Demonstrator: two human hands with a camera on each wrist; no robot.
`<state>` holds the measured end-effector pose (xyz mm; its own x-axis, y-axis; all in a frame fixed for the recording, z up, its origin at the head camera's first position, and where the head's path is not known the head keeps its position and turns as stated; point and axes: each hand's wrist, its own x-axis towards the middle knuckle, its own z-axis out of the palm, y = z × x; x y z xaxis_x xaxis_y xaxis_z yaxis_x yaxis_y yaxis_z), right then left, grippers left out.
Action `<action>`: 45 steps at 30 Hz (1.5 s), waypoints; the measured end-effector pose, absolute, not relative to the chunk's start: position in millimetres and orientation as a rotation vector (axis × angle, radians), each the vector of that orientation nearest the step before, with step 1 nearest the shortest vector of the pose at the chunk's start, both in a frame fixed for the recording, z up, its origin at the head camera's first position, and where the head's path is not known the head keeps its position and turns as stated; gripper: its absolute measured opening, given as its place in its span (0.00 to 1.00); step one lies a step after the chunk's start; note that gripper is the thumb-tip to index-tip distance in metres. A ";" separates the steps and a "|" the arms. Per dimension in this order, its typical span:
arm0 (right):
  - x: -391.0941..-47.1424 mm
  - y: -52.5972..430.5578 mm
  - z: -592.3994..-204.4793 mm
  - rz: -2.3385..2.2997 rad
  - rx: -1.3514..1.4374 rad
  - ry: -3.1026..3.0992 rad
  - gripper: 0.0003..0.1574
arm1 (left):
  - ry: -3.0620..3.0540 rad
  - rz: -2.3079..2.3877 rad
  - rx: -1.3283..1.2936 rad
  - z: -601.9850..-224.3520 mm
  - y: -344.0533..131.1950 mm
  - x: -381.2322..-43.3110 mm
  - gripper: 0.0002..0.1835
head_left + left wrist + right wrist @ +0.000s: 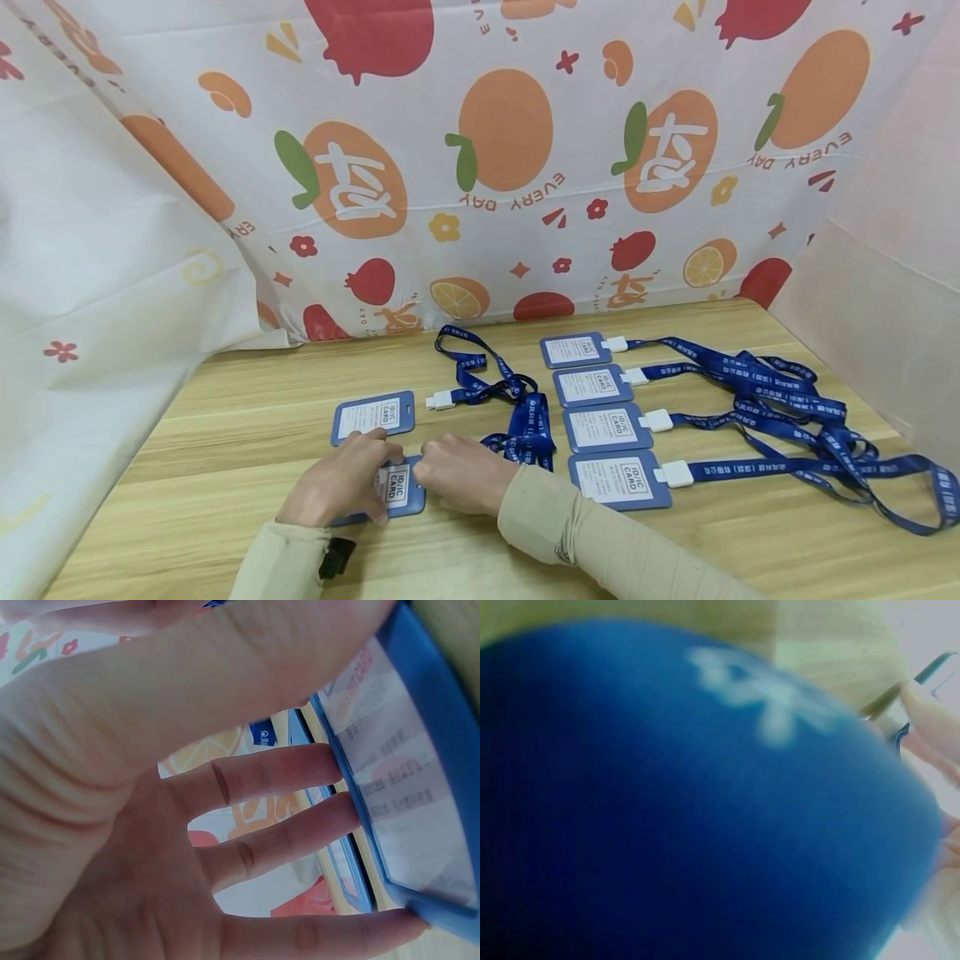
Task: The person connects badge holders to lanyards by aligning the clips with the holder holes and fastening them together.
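A blue-framed card holder (397, 487) lies on the wooden table, and my left hand (337, 483) grips it by its long edges. In the left wrist view the thumb is along one edge of the holder and the fingertips (326, 763) touch the other. My right hand (461, 475) is at the holder's slotted right end, fingers curled on the end of a blue lanyard; its clip is mostly hidden. That lanyard's strap (667, 795) fills the right wrist view, blurred. Just behind lies a second card holder (372, 415), its slot facing a loose lanyard's white clip (442, 400).
On the right, several card holders (621, 479) form a column, each joined by a white clip (677, 474) to a blue lanyard (738, 471). Their straps tangle toward the right edge. A fruit-print cloth (420, 242) hangs behind the table (247, 417).
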<state>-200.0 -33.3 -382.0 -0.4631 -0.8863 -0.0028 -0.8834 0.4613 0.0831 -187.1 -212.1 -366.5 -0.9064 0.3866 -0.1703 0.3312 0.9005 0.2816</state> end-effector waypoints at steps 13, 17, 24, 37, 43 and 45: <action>-199.3 -34.3 -383.5 -0.108 1.599 -2.651 0.13 | 2.837 0.360 0.546 -366.3 -212.5 -187.6 0.33; -198.9 -35.8 -382.6 -0.094 1.606 -2.659 0.13 | 2.831 0.358 0.545 -366.1 -214.1 -187.4 0.33; -195.5 -36.9 -381.1 -0.110 1.623 -2.639 0.13 | 2.821 0.388 0.545 -366.5 -214.1 -187.3 0.35; -195.7 -37.7 -383.2 -0.112 1.590 -2.641 0.13 | 2.815 0.382 0.528 -365.6 -212.3 -187.8 0.35; -195.6 -37.9 -383.3 -0.112 1.590 -2.632 0.13 | 2.810 0.381 0.521 -366.0 -212.2 -188.4 0.35; -195.3 -38.0 -383.2 -0.117 1.592 -2.623 0.13 | 2.810 0.383 0.520 -366.1 -212.3 -188.5 0.35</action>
<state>-195.3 -38.0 -383.2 -0.4609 -0.8872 0.0209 -0.8818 0.4605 0.1019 -188.5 -212.3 -366.1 -0.9030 0.3794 -0.2017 0.3115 0.9014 0.3008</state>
